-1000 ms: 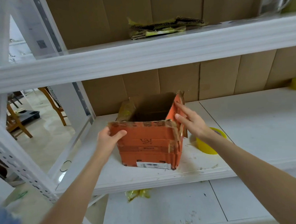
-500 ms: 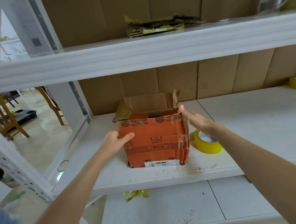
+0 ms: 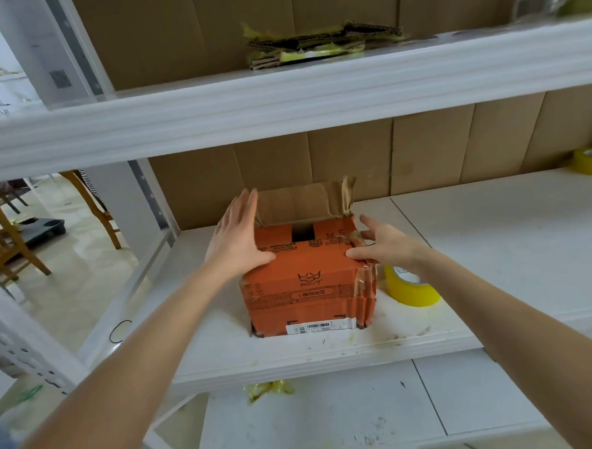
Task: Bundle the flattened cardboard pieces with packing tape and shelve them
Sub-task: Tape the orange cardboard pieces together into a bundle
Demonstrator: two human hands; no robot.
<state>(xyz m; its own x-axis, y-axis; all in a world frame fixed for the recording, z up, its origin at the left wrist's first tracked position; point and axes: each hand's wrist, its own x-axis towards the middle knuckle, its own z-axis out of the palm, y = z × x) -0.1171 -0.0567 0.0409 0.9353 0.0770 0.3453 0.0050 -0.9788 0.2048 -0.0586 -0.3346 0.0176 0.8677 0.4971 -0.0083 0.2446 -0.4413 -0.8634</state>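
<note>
A second ago the box (image 3: pixel 308 285) stood skewed with its mouth gaping and I had it by its two sides. Since then I have squared it up on the shelf (image 3: pixel 294 358) and brought both hands onto its top. My left hand (image 3: pixel 235 241) lies flat along the top's 9 o'clock edge, fingers straight and together, pressing. My right hand (image 3: pixel 381 244) rests on the torn 3 o'clock corner, fingers spread and thumb on the front edge, gripping nothing. The side flaps now lie folded in, leaving a small dark gap between them, while the back flap (image 3: pixel 303 203) stands up at 12 o'clock.

I judge this piece far from ready: it is a standing box, not flat, so it must be collapsed before any taping. One bundle (image 3: pixel 323 46), wrapped in yellow tape, already lies on the upper shelf at 12 o'clock.

For room, the tape roll (image 3: pixel 411 287) sits just beside the box at 3 o'clock, almost under my right wrist, so pushing the box flat that way would knock it. The shelf's front lip is near the box at 6 o'clock. At 9 o'clock there is a strip of bare shelf, then the shelf's side edge and the upright post (image 3: pixel 149 197). The upper shelf's beam hangs overhead. The widest open shelf runs toward 2 o'clock, out to a second roll (image 3: pixel 591 160), well apart.
</note>
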